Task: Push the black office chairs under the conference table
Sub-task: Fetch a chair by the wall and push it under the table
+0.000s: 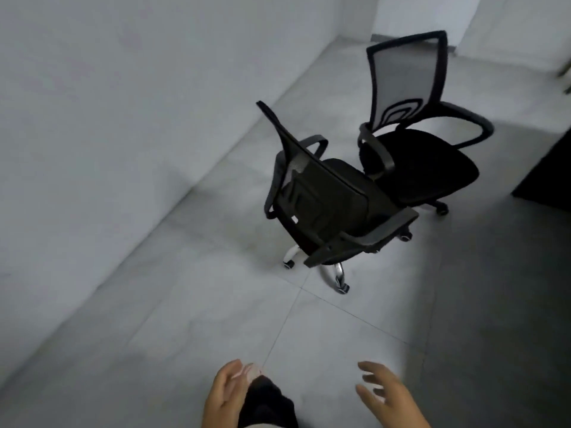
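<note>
Two black office chairs are seen on a grey tiled floor, both standing upright on castor bases, at about one o'clock from the hands and well apart from them. The nearer chair is turned with its dark mesh back toward the camera; curved plastic armrests are fitted on either side, and chromed legs with small black wheels show beneath the seat. The farther chair is placed just beside it at about two o'clock, its padded black seat facing the camera, its tall mesh backrest framed in black with a looped lumbar pattern low down. The armrests of the two chairs appear to touch or nearly touch. A pale wall runs from nine to twelve o'clock. A dark edge is visible at three o'clock, though what it belongs to cannot be told. The left hand is held at six o'clock with fingers relaxed and spread, holding nothing; the right hand is raised at five o'clock, likewise spread and holding nothing.
</note>
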`<state>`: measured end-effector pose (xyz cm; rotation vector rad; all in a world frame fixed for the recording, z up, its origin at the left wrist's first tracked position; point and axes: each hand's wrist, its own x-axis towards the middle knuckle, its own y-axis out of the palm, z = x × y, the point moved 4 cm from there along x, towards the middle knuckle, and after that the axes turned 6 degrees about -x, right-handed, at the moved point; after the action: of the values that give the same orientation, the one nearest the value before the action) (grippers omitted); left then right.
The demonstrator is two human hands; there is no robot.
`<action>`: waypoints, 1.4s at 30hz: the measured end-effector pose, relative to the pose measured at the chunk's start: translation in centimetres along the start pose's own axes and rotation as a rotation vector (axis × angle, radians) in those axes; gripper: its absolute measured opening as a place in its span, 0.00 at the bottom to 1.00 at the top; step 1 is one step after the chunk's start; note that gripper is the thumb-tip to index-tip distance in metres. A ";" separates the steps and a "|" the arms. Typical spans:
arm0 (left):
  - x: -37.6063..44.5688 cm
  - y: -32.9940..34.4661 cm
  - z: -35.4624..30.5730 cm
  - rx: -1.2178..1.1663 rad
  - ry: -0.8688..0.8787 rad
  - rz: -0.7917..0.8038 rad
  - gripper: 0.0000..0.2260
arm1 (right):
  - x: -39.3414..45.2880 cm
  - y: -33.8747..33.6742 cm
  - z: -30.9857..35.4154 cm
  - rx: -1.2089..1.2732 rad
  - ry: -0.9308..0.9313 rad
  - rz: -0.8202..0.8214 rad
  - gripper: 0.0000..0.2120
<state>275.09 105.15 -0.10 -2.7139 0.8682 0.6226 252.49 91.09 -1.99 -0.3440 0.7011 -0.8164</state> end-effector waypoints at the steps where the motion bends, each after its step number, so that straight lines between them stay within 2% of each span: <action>1: 1.4 -1.6 -0.4 -0.014 -0.007 -0.038 0.07 | 1.3 1.0 1.7 0.003 0.012 0.015 0.33; 3: 4.5 -4.6 -1.7 -0.013 -0.020 -0.054 0.07 | 4.2 3.1 6.2 -0.019 0.004 0.061 0.29; 5: 7.2 -6.4 -4.0 0.015 0.024 -0.035 0.08 | 7.1 4.8 10.4 -0.018 -0.007 0.089 0.15; 6: 9.0 -7.5 -5.6 0.024 0.058 -0.028 0.08 | 9.1 6.0 12.7 0.001 -0.039 0.095 0.13; 11: 17.5 -10.0 -10.7 0.039 0.140 0.001 0.08 | 15.8 10.1 21.7 0.027 -0.143 0.128 0.13; 16: 24.3 -10.8 -10.7 0.071 0.073 -0.049 0.09 | 21.5 11.6 23.7 0.017 -0.067 0.158 0.13; 20: 31.0 -11.0 -12.3 0.090 0.036 -0.073 0.10 | 28.4 10.9 26.5 0.019 -0.035 0.111 0.16; 23: 37.8 -10.3 -16.4 0.111 0.079 -0.048 0.10 | 35.0 9.8 30.8 0.039 -0.056 0.085 0.17; 26: 43.8 -9.3 -23.1 0.108 0.182 -0.043 0.11 | 40.6 8.1 35.5 0.106 -0.113 0.022 0.14; 29: 48.5 -8.5 -27.8 0.140 0.245 0.005 0.08 | 43.9 6.4 37.6 0.158 -0.087 -0.014 0.14; 32: 51.8 -6.6 -29.3 0.215 0.250 0.117 0.09 | 44.8 5.3 36.6 0.170 0.010 -0.077 0.16; 37: 55.7 -0.5 -29.1 0.262 0.091 0.452 0.09 | 43.5 3.6 33.7 0.293 0.237 -0.284 0.15; 39: 57.6 2.8 -29.8 0.304 0.079 0.599 0.27 | 42.2 2.7 32.9 0.343 0.321 -0.435 0.16; 40: 58.5 4.6 -30.4 0.333 0.095 0.661 0.32 | 41.4 2.3 32.8 0.358 0.359 -0.512 0.16; 41: 59.0 6.7 -31.4 0.371 0.094 0.739 0.32 | 40.6 1.9 32.9 0.369 0.385 -0.600 0.16; 42: 59.2 8.8 -32.5 0.408 0.085 0.839 0.26 | 39.7 1.6 33.0 0.377 0.404 -0.696 0.16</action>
<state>323.93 57.70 0.79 -1.9516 1.9283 0.3901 295.07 62.49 3.82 -0.0679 0.7882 -1.6854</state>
